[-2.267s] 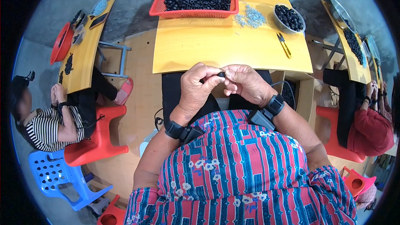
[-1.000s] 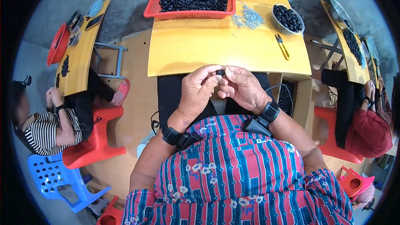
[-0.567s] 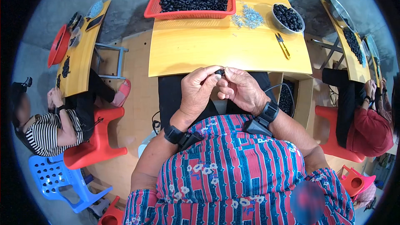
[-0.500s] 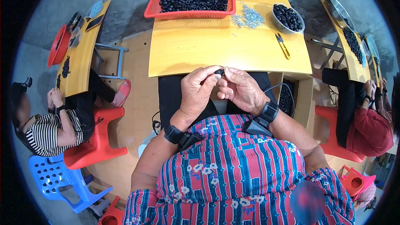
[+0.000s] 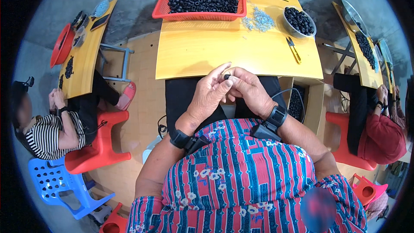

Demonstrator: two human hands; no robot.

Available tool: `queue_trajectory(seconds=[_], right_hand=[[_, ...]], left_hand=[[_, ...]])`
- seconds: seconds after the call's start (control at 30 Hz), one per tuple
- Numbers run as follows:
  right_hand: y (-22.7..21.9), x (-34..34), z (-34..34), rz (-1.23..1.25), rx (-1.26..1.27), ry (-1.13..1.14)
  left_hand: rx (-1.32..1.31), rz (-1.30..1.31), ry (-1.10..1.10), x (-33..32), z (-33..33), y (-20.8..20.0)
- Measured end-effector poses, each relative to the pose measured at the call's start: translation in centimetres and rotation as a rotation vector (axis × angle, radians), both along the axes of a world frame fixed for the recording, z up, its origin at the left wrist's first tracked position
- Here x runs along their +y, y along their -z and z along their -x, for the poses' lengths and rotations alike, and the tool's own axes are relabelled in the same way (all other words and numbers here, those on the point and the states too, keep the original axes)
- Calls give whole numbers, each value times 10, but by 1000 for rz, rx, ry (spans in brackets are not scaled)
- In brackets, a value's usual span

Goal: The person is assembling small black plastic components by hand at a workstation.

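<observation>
A: Thing in work?
B: Small black piece point(image 5: 227, 77), just one. Rounded outline; finer detail too small to tell.
A: Where?
B: Pinched at the right hand point(image 5: 250, 89), beside the thumb tip. Left hand point(image 5: 210, 94) right next to it, contact unclear.
A: Pose?
B: Can't tell, partly covered. Held up by the near edge of the table point(image 5: 228, 51).
</observation>
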State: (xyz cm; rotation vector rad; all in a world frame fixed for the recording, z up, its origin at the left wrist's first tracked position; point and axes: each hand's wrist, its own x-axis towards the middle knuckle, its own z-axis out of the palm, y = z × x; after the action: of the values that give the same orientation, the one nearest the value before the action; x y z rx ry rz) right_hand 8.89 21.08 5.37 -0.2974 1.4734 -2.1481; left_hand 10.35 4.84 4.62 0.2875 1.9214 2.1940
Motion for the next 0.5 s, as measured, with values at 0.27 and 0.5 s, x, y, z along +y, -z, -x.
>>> queue_trajectory(seconds=[0.27, 0.5], right_hand=[[5, -2, 0, -213, 180, 36], [7, -5, 0, -141, 106, 57]], left_hand=[[32, 89, 15, 3, -1, -3], [28, 57, -39, 7, -1, 1]])
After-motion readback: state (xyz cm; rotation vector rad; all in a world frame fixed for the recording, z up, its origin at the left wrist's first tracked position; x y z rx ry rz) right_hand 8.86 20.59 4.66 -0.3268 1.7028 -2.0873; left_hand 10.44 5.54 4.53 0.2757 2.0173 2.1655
